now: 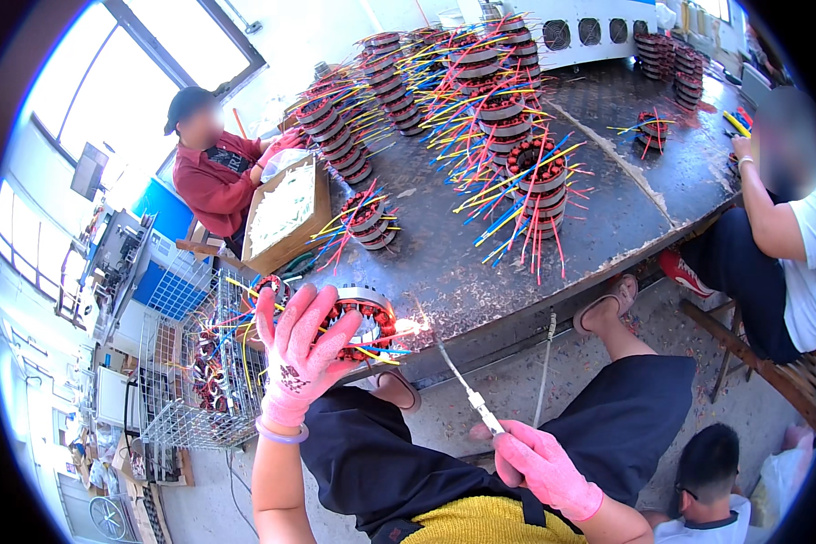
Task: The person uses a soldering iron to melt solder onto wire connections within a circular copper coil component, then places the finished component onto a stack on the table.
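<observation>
A motor stator (364, 304) with red windings and a grey toothed rim sits at the table's near edge, and yellow and blue wires stick out of it. My left hand (301, 349), in a pink glove, is against its left side with fingers stretched and spread; part of the stator is hidden behind them. In my gloved right hand (546, 467) is a slim torch (482, 410) with a pale handle and long thin tube. A bright orange-white glow (414, 325) shows between the torch's tip and the stator's right side. The fingers of my right hand are closed round the handle.
Stacks of wired stators (539, 177) cover the far table. A single short stack (369, 220) stands nearer, beside a cardboard box (290, 213). A wire cage (204, 363) stands at the left. People sit at far left, right and lower right.
</observation>
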Tool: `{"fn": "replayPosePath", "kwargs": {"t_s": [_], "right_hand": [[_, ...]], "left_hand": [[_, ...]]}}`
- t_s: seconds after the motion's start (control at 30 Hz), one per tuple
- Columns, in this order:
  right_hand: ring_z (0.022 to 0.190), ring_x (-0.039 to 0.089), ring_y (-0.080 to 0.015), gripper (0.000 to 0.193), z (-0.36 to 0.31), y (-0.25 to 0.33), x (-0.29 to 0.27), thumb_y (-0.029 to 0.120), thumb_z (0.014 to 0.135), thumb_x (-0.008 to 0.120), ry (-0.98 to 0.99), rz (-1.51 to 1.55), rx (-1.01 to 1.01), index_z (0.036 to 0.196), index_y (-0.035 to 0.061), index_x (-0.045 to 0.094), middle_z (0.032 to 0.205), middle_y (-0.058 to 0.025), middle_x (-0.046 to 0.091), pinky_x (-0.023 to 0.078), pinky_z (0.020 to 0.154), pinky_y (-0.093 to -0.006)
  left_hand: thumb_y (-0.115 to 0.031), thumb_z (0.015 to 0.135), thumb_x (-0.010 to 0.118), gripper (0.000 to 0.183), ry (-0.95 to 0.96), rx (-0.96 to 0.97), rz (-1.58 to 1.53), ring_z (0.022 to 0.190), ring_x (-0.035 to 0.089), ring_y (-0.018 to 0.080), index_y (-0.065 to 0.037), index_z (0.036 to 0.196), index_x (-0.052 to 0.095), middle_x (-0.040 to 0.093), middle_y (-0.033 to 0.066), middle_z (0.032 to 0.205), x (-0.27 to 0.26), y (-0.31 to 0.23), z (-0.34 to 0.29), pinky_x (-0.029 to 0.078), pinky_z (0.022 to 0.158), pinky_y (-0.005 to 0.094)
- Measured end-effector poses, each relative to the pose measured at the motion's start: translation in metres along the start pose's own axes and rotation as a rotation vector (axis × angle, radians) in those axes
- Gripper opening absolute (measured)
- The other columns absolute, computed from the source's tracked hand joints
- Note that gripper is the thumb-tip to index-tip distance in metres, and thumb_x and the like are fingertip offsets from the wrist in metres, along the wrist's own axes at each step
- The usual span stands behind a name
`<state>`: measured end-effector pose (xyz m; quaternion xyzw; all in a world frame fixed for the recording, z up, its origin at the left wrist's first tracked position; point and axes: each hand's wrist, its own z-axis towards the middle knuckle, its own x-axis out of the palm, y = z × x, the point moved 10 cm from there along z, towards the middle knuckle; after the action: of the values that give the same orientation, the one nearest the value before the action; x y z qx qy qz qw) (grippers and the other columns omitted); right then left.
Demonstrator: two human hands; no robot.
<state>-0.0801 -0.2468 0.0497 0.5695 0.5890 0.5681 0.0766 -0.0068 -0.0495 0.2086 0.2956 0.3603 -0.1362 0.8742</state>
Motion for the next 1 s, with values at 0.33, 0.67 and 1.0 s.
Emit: {"fn": "replayPosePath", "kwargs": {"t_s": [0.33, 0.67, 1.0], "right_hand": [[0.049, 0.034, -0.0038, 0.027, -0.002, 0.029, -0.038, 0.03, 0.104, 0.048, -0.251, -0.082, -0.206, 0.088, 0.0093, 0.057, 0.06, 0.006, 0.043, 0.023, 0.046, -0.0204], [0.048, 0.033, -0.0032, 0.031, 0.003, 0.036, -0.063, 0.031, 0.104, 0.047, -0.343, -0.12, -0.181, 0.096, 0.0052, 0.062, 0.059, 0.0059, 0.042, 0.021, 0.043, -0.0208], [0.049, 0.032, -0.0039, 0.029, 0.022, 0.033, -0.066, 0.029, 0.105, 0.047, -0.326, -0.102, -0.182, 0.088, 0.0069, 0.055, 0.06, 0.0053, 0.04, 0.021, 0.044, -0.0216]], "left_hand": [[-0.051, 0.046, 0.089, 0.085, -0.121, -0.145, -0.315, 0.123, 0.052, 0.0385, -0.015, 0.118, 0.061, 0.056, 0.0122, 0.131, -0.03, 0.011, 0.023, 0.022, 0.113, 0.066], [-0.033, 0.046, 0.092, 0.088, -0.087, -0.269, -0.456, 0.122, 0.055, 0.035, -0.006, 0.122, 0.055, 0.059, 0.0154, 0.123, 0.022, 0.062, 0.037, 0.028, 0.115, 0.0572], [-0.049, 0.061, 0.083, 0.089, 0.221, -0.616, -0.54, 0.122, 0.052, 0.0317, -0.005, 0.134, 0.056, 0.06, 0.0162, 0.124, 0.215, 0.183, 0.025, 0.025, 0.114, 0.0453]]}}
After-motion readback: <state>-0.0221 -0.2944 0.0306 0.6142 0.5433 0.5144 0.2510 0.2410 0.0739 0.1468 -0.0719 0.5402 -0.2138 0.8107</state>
